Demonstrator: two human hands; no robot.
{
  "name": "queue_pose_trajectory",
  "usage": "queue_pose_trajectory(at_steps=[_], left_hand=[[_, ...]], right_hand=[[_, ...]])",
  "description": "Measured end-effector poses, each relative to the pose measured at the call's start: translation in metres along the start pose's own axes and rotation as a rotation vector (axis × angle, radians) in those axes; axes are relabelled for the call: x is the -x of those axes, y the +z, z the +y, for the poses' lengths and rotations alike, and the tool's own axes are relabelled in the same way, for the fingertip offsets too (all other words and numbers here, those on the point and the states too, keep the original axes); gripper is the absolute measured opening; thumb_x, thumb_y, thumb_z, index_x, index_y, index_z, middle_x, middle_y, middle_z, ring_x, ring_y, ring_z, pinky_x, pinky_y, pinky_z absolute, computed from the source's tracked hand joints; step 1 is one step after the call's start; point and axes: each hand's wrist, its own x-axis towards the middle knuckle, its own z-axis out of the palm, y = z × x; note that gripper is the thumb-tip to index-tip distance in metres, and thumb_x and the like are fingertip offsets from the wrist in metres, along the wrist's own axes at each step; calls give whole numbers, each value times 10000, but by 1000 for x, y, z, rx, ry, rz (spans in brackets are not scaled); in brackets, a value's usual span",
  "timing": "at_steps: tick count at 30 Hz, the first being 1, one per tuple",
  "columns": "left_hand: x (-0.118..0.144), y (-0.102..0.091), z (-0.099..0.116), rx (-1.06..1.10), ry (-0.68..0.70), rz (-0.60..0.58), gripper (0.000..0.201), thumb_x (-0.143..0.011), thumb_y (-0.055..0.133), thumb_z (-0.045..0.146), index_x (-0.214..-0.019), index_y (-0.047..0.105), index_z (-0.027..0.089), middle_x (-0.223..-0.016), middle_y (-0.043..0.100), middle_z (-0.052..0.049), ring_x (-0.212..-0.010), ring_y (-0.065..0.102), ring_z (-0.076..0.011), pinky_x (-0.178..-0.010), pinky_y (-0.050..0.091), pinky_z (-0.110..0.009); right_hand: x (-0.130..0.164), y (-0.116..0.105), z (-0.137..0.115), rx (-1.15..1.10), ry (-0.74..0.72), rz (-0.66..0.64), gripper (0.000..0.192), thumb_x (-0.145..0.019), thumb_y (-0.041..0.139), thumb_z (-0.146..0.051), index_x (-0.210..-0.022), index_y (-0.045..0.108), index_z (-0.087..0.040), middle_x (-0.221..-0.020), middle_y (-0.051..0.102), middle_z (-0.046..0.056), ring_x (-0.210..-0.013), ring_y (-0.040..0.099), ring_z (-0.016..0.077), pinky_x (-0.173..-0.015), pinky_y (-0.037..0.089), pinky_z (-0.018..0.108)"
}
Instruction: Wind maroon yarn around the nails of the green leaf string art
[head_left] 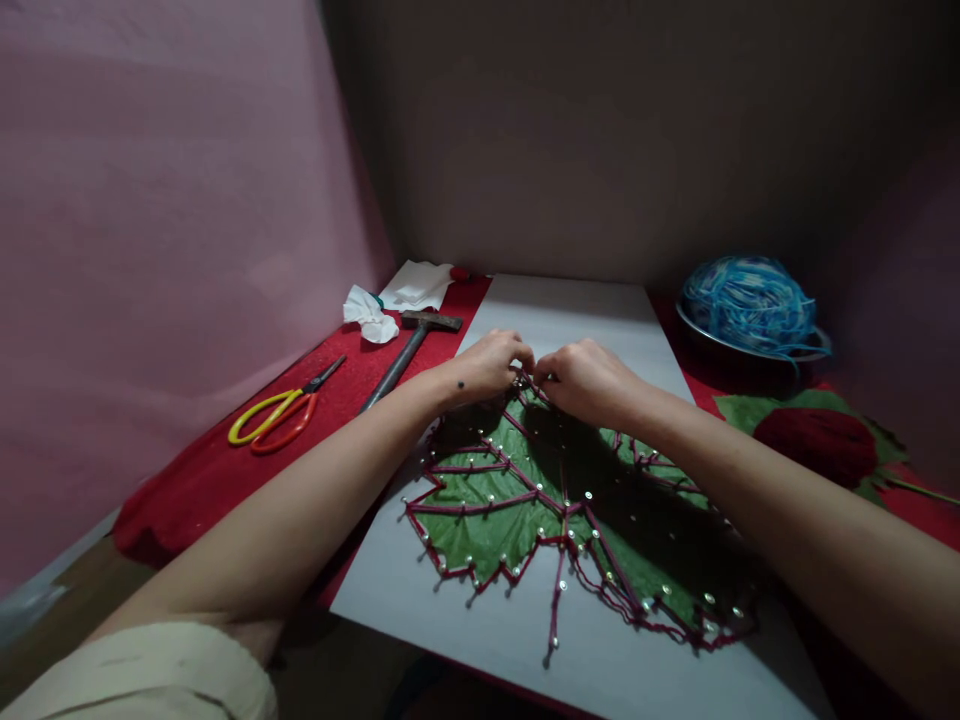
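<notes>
Both hands meet at the far tip of a green maple-leaf shape [517,500] that lies on a white board [585,640], the leaf ringed and veined with small nails and laced with dark red yarn [559,590]. Closest to the tip, the left hand [491,365] has its fingers curled and pinched together at a nail there, and the right hand [589,380] is bunched the same way just beside it, fingertips nearly touching the left hand's; each seems to nip the red yarn, though the strand between the fingers is too small to make out clearly. Both forearms stretch over the leaf, and the right one throws a shadow across its right half. The board rests on a red cloth [217,470] that covers the table. On the cloth to the left lie scissors [281,413] with yellow and orange handles, and beyond them a hammer [411,350] set at a slant, its head near the board's far left corner. Crumpled white tissue [371,315] and a folded white cloth [417,285] sit behind the hammer. To the right, a metal bowl [750,350] holds a ball of blue yarn [746,300], and nearer, a ball of red yarn [817,445] rests on a second green leaf cut-out [742,410].
</notes>
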Motion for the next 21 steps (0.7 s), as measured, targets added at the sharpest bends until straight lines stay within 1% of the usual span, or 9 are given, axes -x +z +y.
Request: queue_pose_trajectory(at_steps=[3,7,9,11,15,18,21], left_hand=[[5,1,4,-40,47,-6,282,-777,488,62,-903,713,176,-1035,601,-84,-1026,499,-205,-917,394,-322],[9,2,7,-77,105,-23,307,-793,468,59,-920,713,195,-1090,588,-73,-1047,467,-204,-944,369,-320],[10,3,7,-85,119,-29,308,-796,464,61,-921,713,193,-1092,592,-71,-1020,468,-199,-947,363,-317],[10,5,6,-85,126,-36,325,-799,453,59,-928,715,200,-1094,598,-60,-990,472,-190,-944,361,-313],[10,6,3,-80,132,-49,367,-811,425,63,-944,719,237,-1123,597,-37,-1000,472,-185,-946,362,-315],[10,4,3,-82,137,-60,404,-785,415,41,-945,724,246,-1155,590,-33,-1037,475,-182,-968,355,-318],[9,3,4,-91,144,-85,441,-750,402,12,-951,729,230,-1178,591,-36,-1058,482,-174,-982,340,-301]], right_hand=[[8,1,0,16,-24,-19,276,-725,496,-140,-794,749,-226,-749,699,80,-657,566,173,-577,292,288],[14,2,5,5,-32,-44,262,-726,494,-159,-756,748,-218,-708,682,77,-653,551,172,-589,303,287],[13,-1,8,-28,1,-51,263,-716,503,-156,-758,753,-226,-695,679,60,-646,546,160,-594,322,272],[9,-3,10,-75,71,-49,276,-710,508,-150,-788,761,-227,-663,669,41,-612,539,140,-576,338,251],[-1,-6,13,-151,207,-65,241,-702,547,-172,-799,768,-182,-573,631,23,-537,519,119,-509,336,229],[-4,-3,14,-154,246,-66,211,-677,570,-174,-752,766,-171,-544,619,31,-520,508,123,-492,329,237],[-6,1,11,-112,239,-25,225,-670,555,-158,-746,765,-185,-596,648,60,-568,525,147,-521,333,262]])
